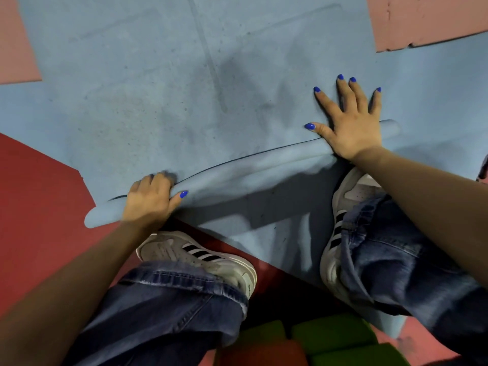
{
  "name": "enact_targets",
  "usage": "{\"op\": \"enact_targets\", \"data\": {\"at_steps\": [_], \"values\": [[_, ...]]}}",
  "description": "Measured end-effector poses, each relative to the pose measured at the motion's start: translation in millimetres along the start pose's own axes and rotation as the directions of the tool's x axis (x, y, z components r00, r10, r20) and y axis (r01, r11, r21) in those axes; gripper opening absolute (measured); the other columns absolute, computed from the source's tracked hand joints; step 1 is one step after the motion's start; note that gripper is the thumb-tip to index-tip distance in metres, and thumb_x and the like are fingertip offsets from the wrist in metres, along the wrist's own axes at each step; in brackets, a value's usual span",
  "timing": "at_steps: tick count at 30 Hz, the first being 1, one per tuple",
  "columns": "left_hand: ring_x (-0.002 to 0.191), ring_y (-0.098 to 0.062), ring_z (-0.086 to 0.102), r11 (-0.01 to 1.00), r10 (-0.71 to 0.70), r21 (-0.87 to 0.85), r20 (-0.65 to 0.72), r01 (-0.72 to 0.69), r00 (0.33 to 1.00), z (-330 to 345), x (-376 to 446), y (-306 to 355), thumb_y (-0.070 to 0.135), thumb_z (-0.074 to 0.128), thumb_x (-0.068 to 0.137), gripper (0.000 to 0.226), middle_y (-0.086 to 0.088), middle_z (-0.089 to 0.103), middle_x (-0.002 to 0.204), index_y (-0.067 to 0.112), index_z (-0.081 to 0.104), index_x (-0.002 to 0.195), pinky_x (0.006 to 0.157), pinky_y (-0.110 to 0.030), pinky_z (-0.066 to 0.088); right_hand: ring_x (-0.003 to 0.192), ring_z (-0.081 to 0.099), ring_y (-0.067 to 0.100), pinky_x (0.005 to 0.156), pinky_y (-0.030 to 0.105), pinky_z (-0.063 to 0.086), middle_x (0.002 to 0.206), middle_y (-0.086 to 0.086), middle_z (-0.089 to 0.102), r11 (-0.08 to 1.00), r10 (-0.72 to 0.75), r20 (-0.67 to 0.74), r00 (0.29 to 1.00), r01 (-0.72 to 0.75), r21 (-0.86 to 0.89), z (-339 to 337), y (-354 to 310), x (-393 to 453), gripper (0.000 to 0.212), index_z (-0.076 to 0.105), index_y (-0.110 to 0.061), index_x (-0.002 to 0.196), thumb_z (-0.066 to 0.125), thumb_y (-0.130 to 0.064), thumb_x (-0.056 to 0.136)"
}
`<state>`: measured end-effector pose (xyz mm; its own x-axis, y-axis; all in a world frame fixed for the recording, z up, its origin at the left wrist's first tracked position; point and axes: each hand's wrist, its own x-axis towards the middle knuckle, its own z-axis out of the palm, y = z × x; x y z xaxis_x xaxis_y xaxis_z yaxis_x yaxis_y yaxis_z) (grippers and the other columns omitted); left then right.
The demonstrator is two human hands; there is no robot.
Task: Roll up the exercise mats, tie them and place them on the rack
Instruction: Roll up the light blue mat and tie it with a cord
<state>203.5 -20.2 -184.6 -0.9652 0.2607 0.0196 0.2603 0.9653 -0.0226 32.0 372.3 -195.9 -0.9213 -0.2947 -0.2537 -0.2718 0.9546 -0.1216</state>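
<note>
Left hand [148, 200] clamps the roll [237, 170] of the blue mat [158, 101]; right hand [351, 122] presses flat, fingers apart. Uneven pressure risks a skewed, loose roll.

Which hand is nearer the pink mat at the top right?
Right. The right hand presses the blue mat's roll below that pink mat; the left hand grips the roll's far end.
</note>
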Motion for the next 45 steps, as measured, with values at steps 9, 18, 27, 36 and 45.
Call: {"op": "enact_targets", "data": {"at_steps": [9,18,27,36,45], "values": [[0.061,-0.042,0.06,0.858,-0.461,-0.148,0.202,0.493,0.864,-2.7,13.8,9.9,0.043,0.028,0.092,0.055,-0.024,0.062,0.069,-0.001,0.06,0.083,0.052,-0.042,0.044,0.145,0.01,0.032,0.112,0.064,0.002,0.158,0.011,0.015,1.0,0.013,0.006,1.0,-0.012,-0.007,-0.8,0.6,0.7,0.076,0.02,-0.039,0.149,0.014,-0.076,0.084],[0.056,-0.035,0.052,0.953,-0.28,-0.125,-0.028,0.275,0.959,9.2,11.6,-2.5,0.03,0.04,0.094,0.038,-0.017,0.054,0.064,0.004,0.054,0.069,0.048,-0.035,0.04,0.145,0.009,0.031,0.113,0.062,0.002,0.158,0.011,0.014,1.0,0.019,0.021,1.0,-0.019,-0.012,-2.7,-0.4,0.0,0.076,0.018,-0.04,0.149,0.014,-0.077,0.082],[0.064,-0.032,0.048,0.938,0.339,-0.029,-0.126,-0.345,0.932,20.7,11.8,-39.9,0.043,0.043,0.096,0.04,-0.019,0.053,0.076,0.004,0.047,0.086,0.06,-0.039,0.036,0.146,0.007,0.029,0.114,0.06,0.002,0.158,0.009,0.014,0.999,0.045,0.038,0.998,-0.045,0.003,-5.1,-0.8,0.3,0.078,0.019,-0.041,0.149,0.014,-0.078,0.081],[0.049,-0.034,0.058,0.992,-0.068,-0.101,0.04,0.072,0.997,2.3,-15.2,-38.6,0.031,0.031,0.099,0.04,-0.018,0.058,0.065,0.002,0.055,0.084,0.039,-0.03,0.039,0.146,0.008,0.029,0.114,0.059,0.002,0.158,0.009,0.014,0.999,0.045,0.015,0.999,-0.045,0.024,-4.4,-0.6,0.2,0.077,0.021,-0.041,0.148,0.016,-0.078,0.081],[0.061,-0.032,0.043,0.975,-0.214,-0.073,-0.087,0.208,0.973,18.8,-25.4,-30.1,0.032,0.03,0.102,0.044,-0.02,0.051,0.071,0.003,0.051,0.075,0.053,-0.036,0.027,0.146,0.009,0.028,0.114,0.058,0.002,0.158,0.008,0.016,0.998,0.06,0.001,0.998,-0.06,0.016,-5.2,-0.7,-0.6,0.078,0.023,-0.042,0.147,0.014,-0.08,0.08]]}}
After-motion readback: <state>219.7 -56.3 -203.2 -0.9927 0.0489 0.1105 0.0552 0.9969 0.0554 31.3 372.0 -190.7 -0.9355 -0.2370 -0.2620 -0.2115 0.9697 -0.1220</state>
